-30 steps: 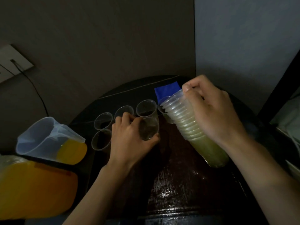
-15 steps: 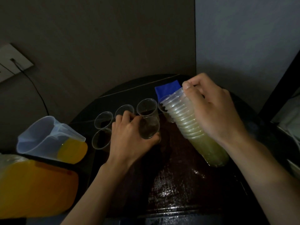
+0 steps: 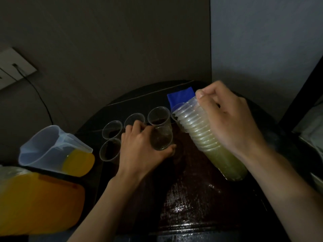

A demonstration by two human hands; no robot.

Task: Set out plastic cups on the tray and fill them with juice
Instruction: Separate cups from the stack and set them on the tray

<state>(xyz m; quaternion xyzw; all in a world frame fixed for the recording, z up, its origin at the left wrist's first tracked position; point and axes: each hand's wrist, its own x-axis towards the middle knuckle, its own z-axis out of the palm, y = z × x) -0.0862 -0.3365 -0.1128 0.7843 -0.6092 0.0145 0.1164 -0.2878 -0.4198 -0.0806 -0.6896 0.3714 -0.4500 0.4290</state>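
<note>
1. The cup [image 3: 161, 137] stands low on the dark tray [image 3: 192, 198]. The left hand [image 3: 139, 149] grips it with fingers and thumb curled round. It has hardly moved in the last second, so it looks placed and ready to be let go.
2. Right of that cup, the right hand [image 3: 232, 123] grips the tilted stack of cups [image 3: 201, 137], which has shifted only slightly.
3. Left of and behind the cup stand four empty cups [image 3: 111, 129], so pouring has not begun.
4. Further left of the cup is a jug [image 3: 57, 151] holding orange juice, and a large orange container [image 3: 35, 201] lies nearer the camera.
5. Behind the cup is a blue packet [image 3: 180, 96]. The tray is glossy and the room is dim, with grey walls and a wall plate [image 3: 15, 67] with a cable.
</note>
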